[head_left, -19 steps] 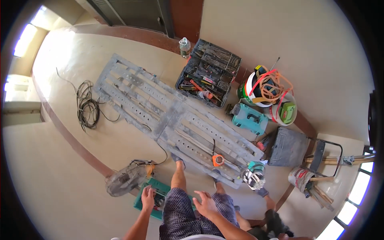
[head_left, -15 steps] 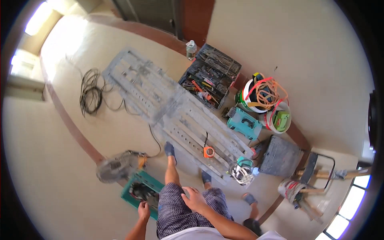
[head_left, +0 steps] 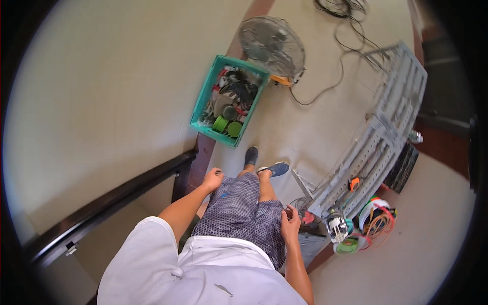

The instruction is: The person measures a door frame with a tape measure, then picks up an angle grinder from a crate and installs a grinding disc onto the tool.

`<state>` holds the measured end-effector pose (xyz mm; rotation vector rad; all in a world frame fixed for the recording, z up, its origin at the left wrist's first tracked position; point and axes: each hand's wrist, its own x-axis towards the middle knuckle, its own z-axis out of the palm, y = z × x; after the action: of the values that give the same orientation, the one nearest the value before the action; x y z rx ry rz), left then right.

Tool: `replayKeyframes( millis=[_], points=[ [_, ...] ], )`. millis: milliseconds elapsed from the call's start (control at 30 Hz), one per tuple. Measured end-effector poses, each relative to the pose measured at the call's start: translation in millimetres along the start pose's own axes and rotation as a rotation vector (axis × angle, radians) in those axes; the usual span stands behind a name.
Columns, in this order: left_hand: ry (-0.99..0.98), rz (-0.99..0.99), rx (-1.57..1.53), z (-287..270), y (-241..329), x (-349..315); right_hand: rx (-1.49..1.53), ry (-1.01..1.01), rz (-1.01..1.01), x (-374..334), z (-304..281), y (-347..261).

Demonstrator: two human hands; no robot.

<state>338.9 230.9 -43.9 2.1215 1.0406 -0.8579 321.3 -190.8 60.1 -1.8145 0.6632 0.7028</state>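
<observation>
My left hand hangs beside the left leg of my patterned shorts. Its fingers are curled in, and whether they hold anything is hidden. My right hand is at the shorts' right side, empty, with its fingers bent and apart. Closest to it on the right is the near end of a grey metal work platform, where a white power tool sits. An orange tape measure lies farther along the platform. Ahead of my left hand is a teal crate packed with tools and green round containers.
A dark handrail runs along my left. Beyond the crate lies a round fan, its cable trailing over the floor to a black coil. Buckets with orange hose and a dark toolbox stand past the platform.
My view has turned left, so the crate and fan now appear ahead and the platform at the right. My right hand has moved from before my thighs to my right side.
</observation>
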Motion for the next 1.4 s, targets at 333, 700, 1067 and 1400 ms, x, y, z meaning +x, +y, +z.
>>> replayKeyframes(
  millis=[333, 700, 1067, 1400],
  points=[
    [0.157, -0.044, -0.25, 28.3, -66.5, 50.0, -0.281, -0.232, -0.101, 32.8, 120.8, -64.6],
    [0.182, -0.102, -0.373, 10.0, -97.1, 78.3, -0.326, -0.484, -0.043, 68.5, 253.9, -119.7],
    [0.189, -0.088, -0.407, -5.8, -78.8, 162.5, -0.444, -0.466, -0.154, 196.7, 275.9, -148.1],
    [-0.19, 0.302, -0.061, -24.3, -19.3, 298.3, -0.45, -0.341, -0.255, 401.4, 448.9, -65.7]
  ],
)
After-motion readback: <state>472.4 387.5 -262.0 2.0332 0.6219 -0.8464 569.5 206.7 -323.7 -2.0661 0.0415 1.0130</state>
